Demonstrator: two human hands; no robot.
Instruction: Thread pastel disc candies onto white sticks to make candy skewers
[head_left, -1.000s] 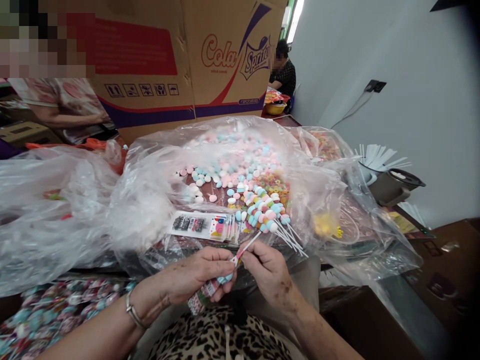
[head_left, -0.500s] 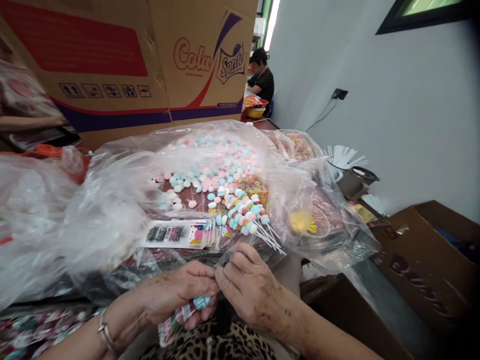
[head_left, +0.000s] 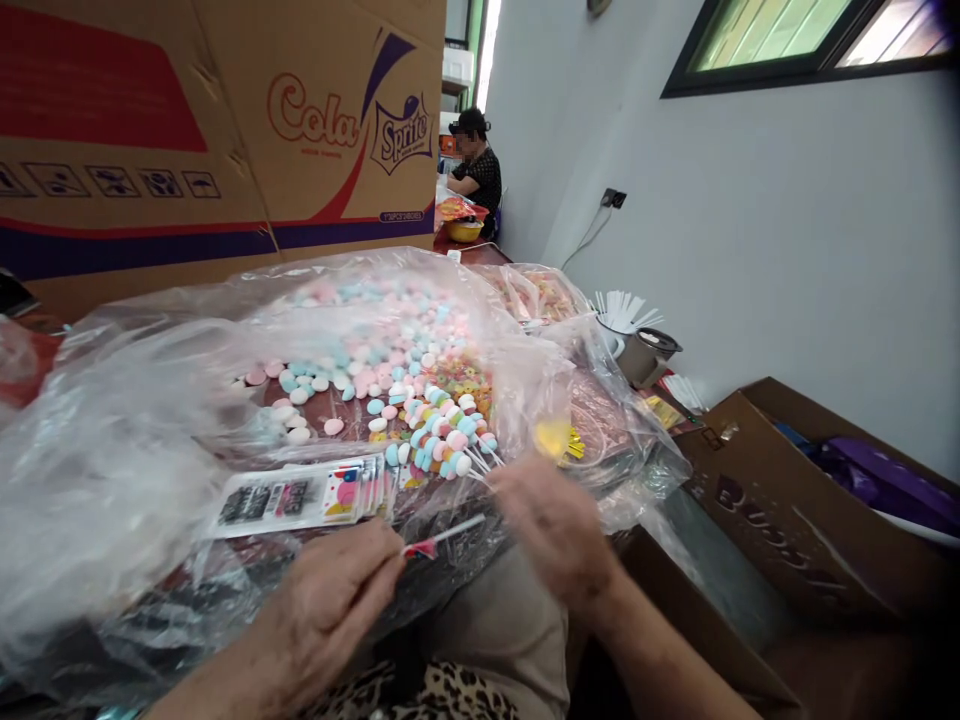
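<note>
Head view: left hand (head_left: 322, 600) closed, thumb and fingers pinching a white stick (head_left: 463, 526) with a red twist (head_left: 421, 548) around it next to the fingertips. The stick points up and to the right, in front of the table's near edge. The printed wrapper seen below this hand earlier is now hidden.

Right hand (head_left: 555, 525) no longer meets the left; it has moved off to the right and is blurred, near the stick ends of the candy skewers (head_left: 442, 435). Cannot tell whether it grips anything.

Candy skewers lie in a pile, pink, blue and white pieces on them, beside loose candies (head_left: 334, 427) and small rings (head_left: 472, 378). Flat packets (head_left: 289, 497) lie fanned to their left, clear plastic (head_left: 112, 470) further left. A lidded mug (head_left: 647, 357) stands at the far right of the table.

View has swung right: more of the open carton (head_left: 795, 510) shows, and the co-worker at far left is out of frame
</note>
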